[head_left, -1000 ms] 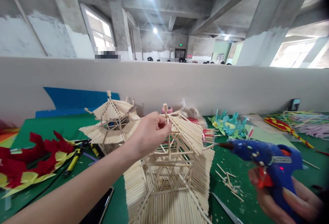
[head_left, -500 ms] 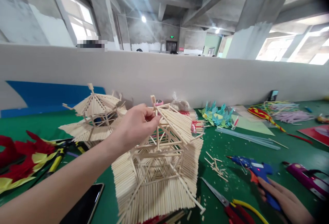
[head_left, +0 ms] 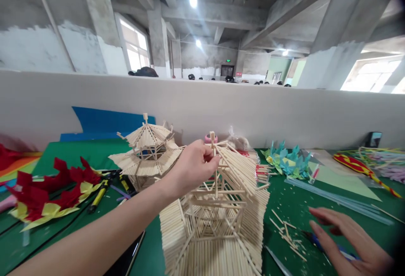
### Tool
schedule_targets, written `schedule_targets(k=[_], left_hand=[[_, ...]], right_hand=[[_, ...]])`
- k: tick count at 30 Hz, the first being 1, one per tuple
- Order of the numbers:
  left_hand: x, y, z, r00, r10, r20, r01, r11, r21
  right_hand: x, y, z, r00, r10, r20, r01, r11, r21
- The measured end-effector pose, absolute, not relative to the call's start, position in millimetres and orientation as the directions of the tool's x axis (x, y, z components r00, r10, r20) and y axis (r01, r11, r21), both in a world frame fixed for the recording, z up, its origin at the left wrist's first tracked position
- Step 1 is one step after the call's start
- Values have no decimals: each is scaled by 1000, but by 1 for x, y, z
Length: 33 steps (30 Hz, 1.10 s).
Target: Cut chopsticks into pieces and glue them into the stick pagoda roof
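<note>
Seen from the head camera, a pavilion of pale wooden sticks (head_left: 218, 255) stands upright in the middle of the green table (head_left: 152, 250), its skirt-like lower roof ribbed with sticks laid side by side, its middle an airy lattice. The person's left hand (head_left: 196, 165) reaches up to the half-covered top roof, thumb and fingertips pinched on a thin stick (head_left: 216, 185) just below the square-ended peak. To my eye the right hand (head_left: 348, 234) holds nothing: its fingers curve loosely apart above a smooth blue glue gun (head_left: 319, 243), which lies on the table, partly hidden by that hand. Between it and the pavilion, splintery offcuts (head_left: 286, 234) scatter near a tapering metal blade (head_left: 278, 262). Behind, to the left, sits a second stick pavilion (head_left: 148, 136) (this one's upper roof looks neatly fanned), and nearer lies a ring of pointed red and yellow petals (head_left: 68, 198), crinkled and soft-edged.
</note>
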<state>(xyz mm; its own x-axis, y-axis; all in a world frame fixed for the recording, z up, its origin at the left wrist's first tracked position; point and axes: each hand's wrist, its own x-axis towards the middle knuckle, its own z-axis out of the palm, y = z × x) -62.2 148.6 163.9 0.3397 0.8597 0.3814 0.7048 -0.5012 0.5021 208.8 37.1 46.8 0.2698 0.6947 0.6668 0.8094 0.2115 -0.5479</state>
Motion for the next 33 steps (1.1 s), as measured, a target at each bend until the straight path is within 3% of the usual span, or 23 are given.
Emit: schedule_targets(k=[4, 8, 16, 33], left_hand=[[-62, 148, 164, 323, 856, 404, 717, -500, 486], [-62, 148, 165, 320, 852, 415, 728, -501, 467], [-63, 149, 162, 325, 852, 411, 744, -499, 445], [-62, 150, 159, 316, 855, 412, 721, -498, 482]], right_hand=[[144, 57, 93, -136, 592, 794, 836, 499, -228], [102, 78, 116, -245, 480, 842, 790, 603, -113], [81, 90, 115, -283, 585, 760, 789, 593, -162], [81, 96, 114, -259, 611, 748, 728, 633, -265]])
